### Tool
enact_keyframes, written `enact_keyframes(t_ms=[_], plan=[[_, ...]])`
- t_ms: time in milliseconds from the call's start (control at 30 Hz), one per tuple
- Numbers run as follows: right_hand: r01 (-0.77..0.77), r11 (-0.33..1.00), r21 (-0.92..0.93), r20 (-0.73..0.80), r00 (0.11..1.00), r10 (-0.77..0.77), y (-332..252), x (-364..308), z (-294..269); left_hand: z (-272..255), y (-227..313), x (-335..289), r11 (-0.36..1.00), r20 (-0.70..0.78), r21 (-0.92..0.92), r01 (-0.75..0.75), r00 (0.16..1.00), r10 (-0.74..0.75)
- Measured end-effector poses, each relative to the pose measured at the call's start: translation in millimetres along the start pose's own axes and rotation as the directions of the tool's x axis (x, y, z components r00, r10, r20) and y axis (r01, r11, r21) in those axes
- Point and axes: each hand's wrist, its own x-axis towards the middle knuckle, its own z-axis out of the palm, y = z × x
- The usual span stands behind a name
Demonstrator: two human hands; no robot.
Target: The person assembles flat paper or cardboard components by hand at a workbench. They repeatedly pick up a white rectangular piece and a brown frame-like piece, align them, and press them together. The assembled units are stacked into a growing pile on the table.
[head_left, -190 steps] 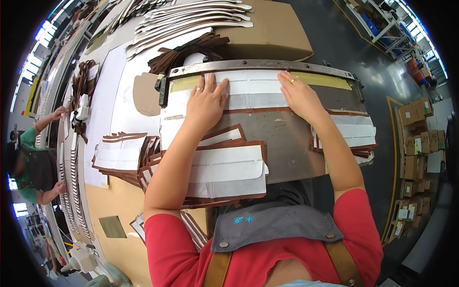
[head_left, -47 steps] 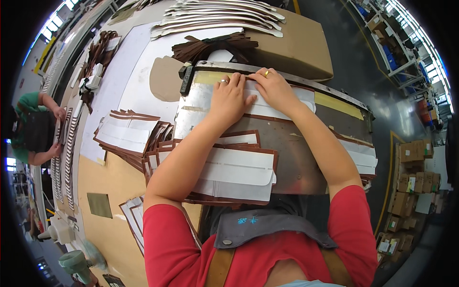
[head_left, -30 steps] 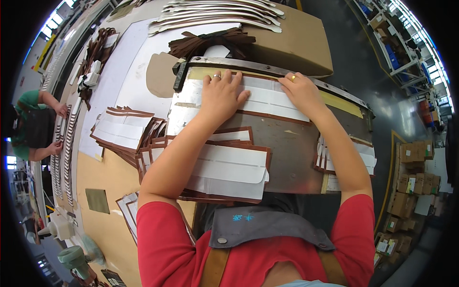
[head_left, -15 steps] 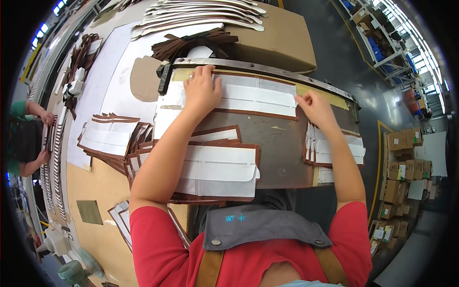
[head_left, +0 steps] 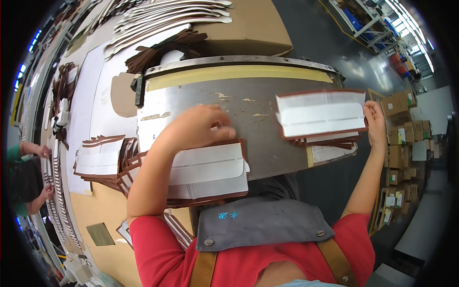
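My right hand [head_left: 376, 123] grips the right edge of a flat brown-edged panel [head_left: 321, 116] faced with white strips. That panel hangs over a small stack of similar brown-edged panels [head_left: 334, 140] at the right of the metal work plate [head_left: 263, 148], hiding most of it. Over the near left part of the plate, my left hand [head_left: 205, 123] is slightly blurred, its fingers bent and apart, with nothing visible in them. Just below it lies a larger stack of white-faced brown panels [head_left: 208, 167], partly covered by my left forearm.
A metal bar [head_left: 239, 59] and yellow strip [head_left: 229, 76] run along the plate's far edge. Beyond stand a cardboard box [head_left: 253, 28] and bundled brown strips [head_left: 162, 50]. More panels [head_left: 100, 155] lie left. A co-worker's hands [head_left: 45, 172] are at far left; boxes [head_left: 397, 158] stand right.
The panel has left the far edge of the plate and moved right and nearer in my right hand. My left hand has let go of it and come nearer, toward the left stack.
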Motion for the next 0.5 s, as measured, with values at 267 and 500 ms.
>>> enact_keyframes(t_ms=[267, 500], plan=[[0.347, 0.805, -0.481, 0.047, 0.927, -0.372, -26, -30, 68, 10, 9, 41, 0.889, 0.037, 0.448, -0.096, 0.995, 0.089], [0.596, 0.798, -0.091, 0.504, 0.719, -0.479, -62, -58, 240, -37, 2, 79, 0.923, -0.316, 0.349, -0.159, 0.908, 0.276]])
